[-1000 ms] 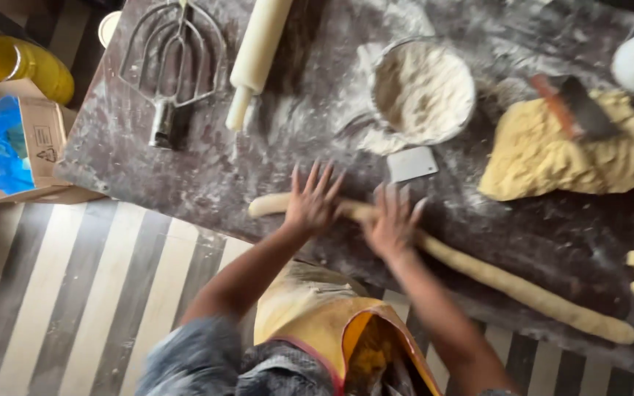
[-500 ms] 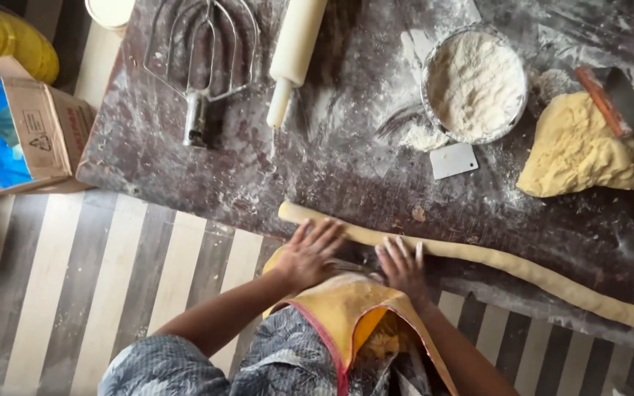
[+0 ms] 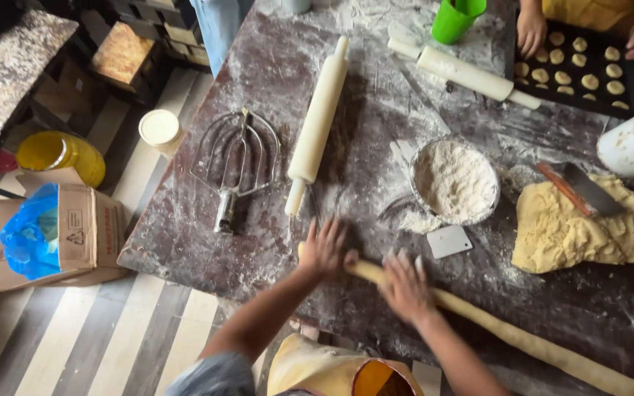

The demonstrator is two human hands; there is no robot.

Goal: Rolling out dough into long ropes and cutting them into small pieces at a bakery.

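Both hands flat & open on the dough rope (image 3: 522,339) near desk (image 3: 258,73) front edge: left hand (image 3: 324,248) at its end, right hand (image 3: 405,286) just beside. Rope runs toward front right corner w/ flour bowl (image 3: 455,180) behind it.

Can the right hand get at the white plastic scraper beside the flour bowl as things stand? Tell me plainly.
Probably yes. The right hand lies flat on the dough rope, and the white scraper lies just beyond it on bare, floury table. Nothing stands between them; the flour bowl sits further back.
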